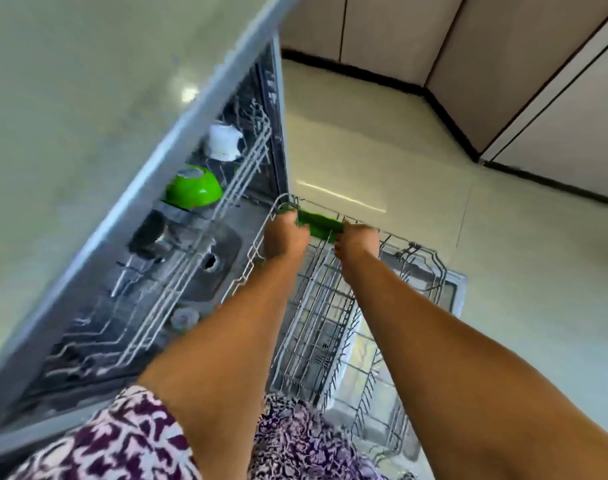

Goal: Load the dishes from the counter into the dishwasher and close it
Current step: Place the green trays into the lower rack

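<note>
As both of my arms reached down over the open dishwasher, the head view showed my left hand [284, 233] and my right hand [358, 242] curled round opposite ends of a green dish [318, 223], held at the far rim of the pulled-out lower rack [333, 306]. My fingertips were hidden beneath the dish, so I could not tell how far they wrapped; the knuckles were bent and the two hands lay well apart along its edge. Blur kept me from saying whether the dish already touched the wire. I judged it to be a light, stiff plastic piece, smooth enough to slip if wet, and unlikely to break, so a hold on its two ends suited it better than a pinch at one edge. In the upper rack [226, 188], tucked under the counter [70, 98], a green bowl [193, 187] sat upside down, with a white cup [224, 140] farther back. A dark item [146, 233] lay nearer me on that rack; its kind was unclear. The door [454, 289] lay flat beneath the lower rack, over a pale tiled floor [399, 150].
</note>
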